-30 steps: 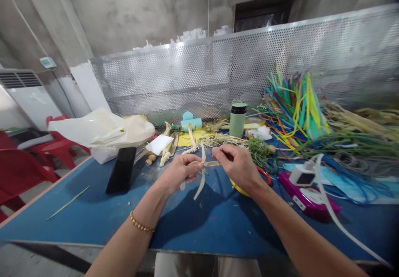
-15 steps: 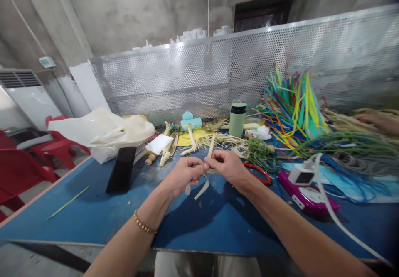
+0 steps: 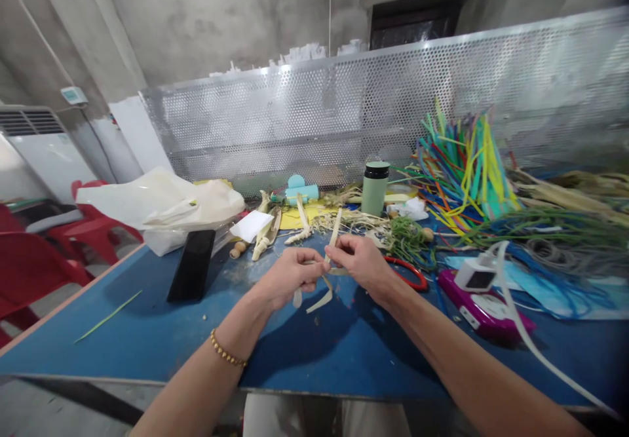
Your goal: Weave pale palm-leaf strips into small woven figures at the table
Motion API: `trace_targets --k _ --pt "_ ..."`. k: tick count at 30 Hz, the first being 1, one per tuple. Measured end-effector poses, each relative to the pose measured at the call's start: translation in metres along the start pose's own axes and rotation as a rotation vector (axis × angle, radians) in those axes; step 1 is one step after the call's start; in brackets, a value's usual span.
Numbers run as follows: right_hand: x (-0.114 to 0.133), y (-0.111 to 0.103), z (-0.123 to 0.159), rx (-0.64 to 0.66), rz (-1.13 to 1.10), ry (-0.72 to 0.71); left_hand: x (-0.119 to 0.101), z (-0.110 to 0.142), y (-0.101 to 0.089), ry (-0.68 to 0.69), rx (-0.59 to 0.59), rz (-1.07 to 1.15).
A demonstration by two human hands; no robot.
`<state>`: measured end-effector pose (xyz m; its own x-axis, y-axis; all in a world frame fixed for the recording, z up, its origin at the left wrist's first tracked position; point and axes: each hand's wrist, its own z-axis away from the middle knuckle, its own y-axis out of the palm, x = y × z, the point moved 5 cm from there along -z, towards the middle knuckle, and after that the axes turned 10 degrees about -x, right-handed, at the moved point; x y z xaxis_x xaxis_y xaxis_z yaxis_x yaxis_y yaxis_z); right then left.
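Over the middle of the blue table, my left hand and my right hand meet with their fingertips nearly touching. Both pinch pale, flat plant strips. One strip rises from between my right thumb and fingers. A bent strip end hangs below the fingertips, and a pale rounded end pokes out under my left hand. How the strips cross between my fingers is hidden. Just right of my right hand lie red-handled scissors, partly covered by the wrist.
A black phone and a plastic bag lie left. Behind my hands are braided plant pieces and a green bottle. Coloured strips, green stems and a purple power strip with a white cable are right.
My right fingers have shifted slightly on the upright strip, and the hanging end has swung a little to the right. Another person's hand at the far right has left the view.
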<state>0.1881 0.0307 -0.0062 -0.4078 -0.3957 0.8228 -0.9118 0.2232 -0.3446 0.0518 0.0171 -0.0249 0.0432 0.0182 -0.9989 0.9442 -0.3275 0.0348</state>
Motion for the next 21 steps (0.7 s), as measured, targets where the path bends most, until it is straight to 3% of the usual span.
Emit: trace_targets --k 4,9,15,18,21 --pt "0.001 -0.003 0.000 -0.018 -0.069 0.006 -0.001 0.000 0.000 0.023 0.046 0.109" --pt "0.003 -0.004 0.002 0.039 -0.156 0.051 -0.002 -0.003 -0.003 0.091 -0.041 0.102" --pt "0.012 0.004 0.008 0.180 -0.205 0.051 -0.006 -0.006 -0.012 0.224 -0.219 -0.156" --pt "0.010 0.007 0.008 0.193 -0.180 0.030 -0.013 -0.005 -0.016 0.348 -0.327 -0.345" --pt "0.006 0.008 0.007 0.172 -0.137 0.004 -0.017 -0.004 -0.015 0.413 -0.357 -0.420"
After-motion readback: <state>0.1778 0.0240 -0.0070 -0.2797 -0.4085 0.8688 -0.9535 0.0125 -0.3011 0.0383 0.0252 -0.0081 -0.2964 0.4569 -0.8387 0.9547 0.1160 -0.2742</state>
